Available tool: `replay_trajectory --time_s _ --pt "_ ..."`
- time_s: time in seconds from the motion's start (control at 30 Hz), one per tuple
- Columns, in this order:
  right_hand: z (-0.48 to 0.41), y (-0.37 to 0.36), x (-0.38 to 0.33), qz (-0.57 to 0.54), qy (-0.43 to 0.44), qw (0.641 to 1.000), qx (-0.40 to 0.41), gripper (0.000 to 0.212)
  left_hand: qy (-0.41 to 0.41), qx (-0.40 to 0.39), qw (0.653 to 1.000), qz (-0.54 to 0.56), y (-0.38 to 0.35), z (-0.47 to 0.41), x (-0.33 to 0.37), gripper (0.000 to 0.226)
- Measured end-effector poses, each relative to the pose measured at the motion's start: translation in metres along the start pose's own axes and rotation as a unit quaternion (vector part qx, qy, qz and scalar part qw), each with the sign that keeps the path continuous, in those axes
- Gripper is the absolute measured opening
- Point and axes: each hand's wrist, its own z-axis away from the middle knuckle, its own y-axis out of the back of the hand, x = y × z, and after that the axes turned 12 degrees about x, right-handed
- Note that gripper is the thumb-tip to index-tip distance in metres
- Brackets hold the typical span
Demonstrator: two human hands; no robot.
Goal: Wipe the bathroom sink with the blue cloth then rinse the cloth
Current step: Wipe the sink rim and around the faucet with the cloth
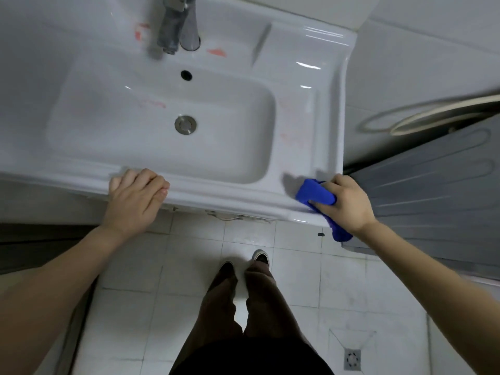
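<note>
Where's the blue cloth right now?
In the head view, the blue cloth is low on the right, on the front right corner of the sink. The right hand grips it, and one end hangs over the front edge.

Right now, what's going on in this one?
A person stands at a white bathroom sink, working bare-handed. The right grip holds the bunched blue cloth and presses it onto the sink's front right corner; a tail of cloth hangs over the edge. The left grip rests on the front rim, fingers loosely curled, holding nothing. Reddish smears show near the tap and in the basin, so wiping is not finished. No running water is visible.
</note>
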Motion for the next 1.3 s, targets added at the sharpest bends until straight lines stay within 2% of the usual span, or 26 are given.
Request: replay_trajectory --time_s 0.07,0.13,0.23,0.47,0.63,0.77,0.93,1.0,1.1,1.2,1.3 --pt "-0.038 -0.007 0.010 -0.006 -0.016 0.999 0.037 0.027 -0.001 0.008 1.000 -0.002 -0.002 -0.001 -0.002 0.031" --pt "-0.079 -0.008 0.015 -0.030 -0.079 0.993 0.084 0.028 -0.006 0.019 1.000 -0.006 -0.005 -0.001 -0.001 0.030" --pt "-0.097 -0.007 0.012 -0.019 -0.113 0.989 0.098 0.032 -0.008 0.026 1.000 -0.003 -0.004 -0.001 0.000 0.030" --pt "-0.005 -0.012 0.002 -0.048 -0.064 0.995 0.053 0.026 0.014 0.009 1.000 0.004 -0.001 -0.002 0.004 0.030" --pt "-0.065 -0.012 0.015 -0.063 -0.083 0.992 0.073 0.027 0.002 0.011 1.000 -0.002 -0.002 -0.004 0.003 0.035" --pt "-0.075 -0.016 0.019 -0.035 -0.074 0.993 0.080 0.029 0.044 -0.012 0.999 -0.003 0.002 -0.013 0.013 0.036" --pt "-0.063 -0.017 0.015 -0.032 -0.076 0.992 0.097 0.035 0.081 0.002 0.994 0.079 -0.001 -0.030 0.084 0.033" --pt "-0.058 -0.016 0.013 -0.048 -0.069 0.992 0.098 0.043 0.073 0.002 0.990 0.120 -0.011 -0.036 0.125 0.032" --pt "-0.047 -0.018 0.012 -0.034 -0.055 0.994 0.091 0.035 0.038 -0.038 0.985 0.163 -0.034 -0.039 0.185 0.033" --pt "-0.028 -0.020 0.012 -0.044 -0.053 0.993 0.095 0.030 -0.009 -0.030 0.989 0.143 -0.056 -0.030 0.218 0.027" --pt "-0.009 -0.020 0.013 -0.065 -0.039 0.994 0.083 0.028 -0.013 -0.007 0.992 0.122 -0.067 -0.026 0.216 0.030"
